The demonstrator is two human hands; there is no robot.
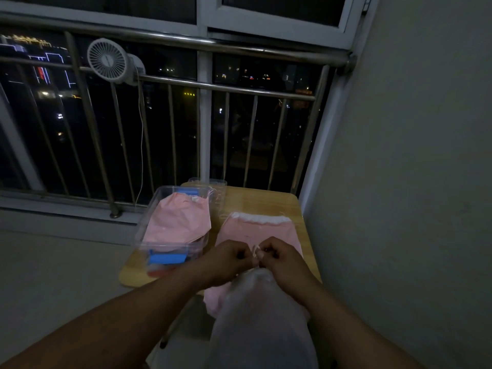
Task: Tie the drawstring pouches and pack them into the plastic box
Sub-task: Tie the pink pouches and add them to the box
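Slipping is the big worry here. The thin drawstring [256, 250] is pinched between the left hand [226, 259] and the right hand [282, 258]. Both hands have their fingers curled tight on its ends. If one hand lets go too soon, I think the knot will come loose and the pouch will open up. If the hands pull too hard, the string could snap. The light is dim too, so the small loop may be hard to see.

The pale pouch [261, 315] hangs just under the hands, close to the camera. Its neck is gathered up to a point at the string. It looks soft, thin and a bit see-through. Pink cloth shows by its left side. It may be part of the same pouch, but I cannot tell in this dark view.

Another pink pouch [255, 230] lies flat on the bench [266, 201], beyond the hands. Its white frilly top is not pulled shut. The plastic box [170, 190] sits on the left part of the bench, close to the edge, so a bump could knock it off. A packed pink pouch [178, 222] lies inside it. The box has no lid on.
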